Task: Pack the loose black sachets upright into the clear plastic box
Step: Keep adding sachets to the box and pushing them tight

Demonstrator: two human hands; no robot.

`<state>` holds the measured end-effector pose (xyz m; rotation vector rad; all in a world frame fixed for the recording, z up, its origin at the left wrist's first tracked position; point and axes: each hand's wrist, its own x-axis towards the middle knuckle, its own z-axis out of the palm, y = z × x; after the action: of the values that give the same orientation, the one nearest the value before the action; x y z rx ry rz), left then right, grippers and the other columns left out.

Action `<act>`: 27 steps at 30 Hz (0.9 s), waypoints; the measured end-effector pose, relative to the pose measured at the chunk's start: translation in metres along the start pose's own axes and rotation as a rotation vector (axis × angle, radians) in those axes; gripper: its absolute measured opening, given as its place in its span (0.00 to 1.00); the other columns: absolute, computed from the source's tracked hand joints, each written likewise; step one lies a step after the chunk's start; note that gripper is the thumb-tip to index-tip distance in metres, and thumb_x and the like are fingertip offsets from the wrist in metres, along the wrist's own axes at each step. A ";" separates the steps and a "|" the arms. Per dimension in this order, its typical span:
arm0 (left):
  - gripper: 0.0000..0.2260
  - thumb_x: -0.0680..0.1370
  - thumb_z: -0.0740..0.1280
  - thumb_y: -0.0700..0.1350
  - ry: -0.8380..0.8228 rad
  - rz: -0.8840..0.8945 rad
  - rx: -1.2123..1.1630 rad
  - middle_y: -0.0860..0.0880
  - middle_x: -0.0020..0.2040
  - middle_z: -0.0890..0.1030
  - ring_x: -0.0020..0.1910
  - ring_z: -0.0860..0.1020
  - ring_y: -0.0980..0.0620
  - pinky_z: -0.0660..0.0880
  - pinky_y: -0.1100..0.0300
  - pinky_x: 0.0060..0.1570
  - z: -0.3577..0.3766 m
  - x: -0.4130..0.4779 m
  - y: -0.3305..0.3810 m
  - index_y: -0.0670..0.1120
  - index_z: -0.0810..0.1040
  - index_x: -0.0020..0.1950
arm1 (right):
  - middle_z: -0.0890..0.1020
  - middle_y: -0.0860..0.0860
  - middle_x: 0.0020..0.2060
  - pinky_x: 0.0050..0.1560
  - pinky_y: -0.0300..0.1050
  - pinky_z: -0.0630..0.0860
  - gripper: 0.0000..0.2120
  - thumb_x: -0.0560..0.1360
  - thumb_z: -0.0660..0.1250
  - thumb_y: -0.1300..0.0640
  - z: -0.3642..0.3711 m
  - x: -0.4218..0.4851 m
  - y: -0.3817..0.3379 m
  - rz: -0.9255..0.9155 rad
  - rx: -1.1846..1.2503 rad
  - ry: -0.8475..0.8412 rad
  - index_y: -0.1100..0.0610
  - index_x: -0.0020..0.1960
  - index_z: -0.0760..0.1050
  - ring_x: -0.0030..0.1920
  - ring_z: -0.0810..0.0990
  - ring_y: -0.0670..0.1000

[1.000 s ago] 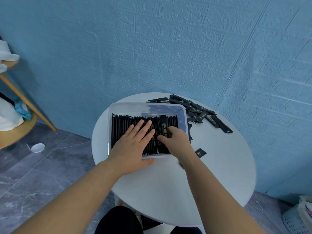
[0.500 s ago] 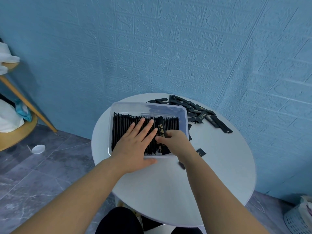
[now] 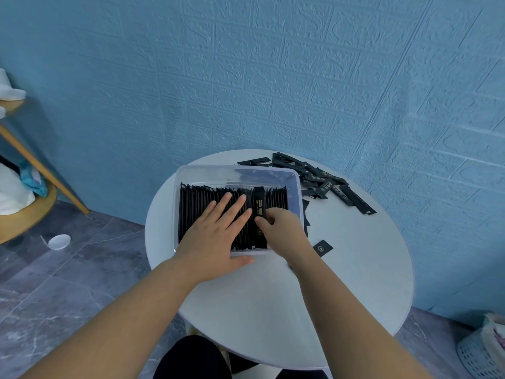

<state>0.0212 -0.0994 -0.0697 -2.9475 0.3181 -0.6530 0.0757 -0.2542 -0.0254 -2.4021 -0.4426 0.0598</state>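
Left hand (image 3: 216, 236) lies flat on the packed sachets (image 3: 202, 212) in the box (image 3: 237, 170); right hand (image 3: 284, 231) pinches one sachet (image 3: 259, 214) at frame center.

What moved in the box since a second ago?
The right hand turned the sachet it holds from slanted to straight, lining it up with the packed row. Nothing was let go. The left hand stayed flat on the row, and the box and the loose pile stayed put.
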 end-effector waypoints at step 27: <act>0.41 0.69 0.53 0.70 -0.010 0.040 -0.016 0.41 0.75 0.61 0.73 0.56 0.43 0.53 0.47 0.68 -0.003 0.006 -0.002 0.44 0.61 0.73 | 0.84 0.55 0.42 0.48 0.47 0.81 0.11 0.74 0.70 0.57 -0.006 -0.002 0.001 0.071 0.286 -0.171 0.58 0.55 0.80 0.41 0.83 0.52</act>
<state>0.0256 -0.0991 -0.0646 -2.9504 0.3829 -0.6338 0.0749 -0.2590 -0.0213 -2.1381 -0.3969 0.3392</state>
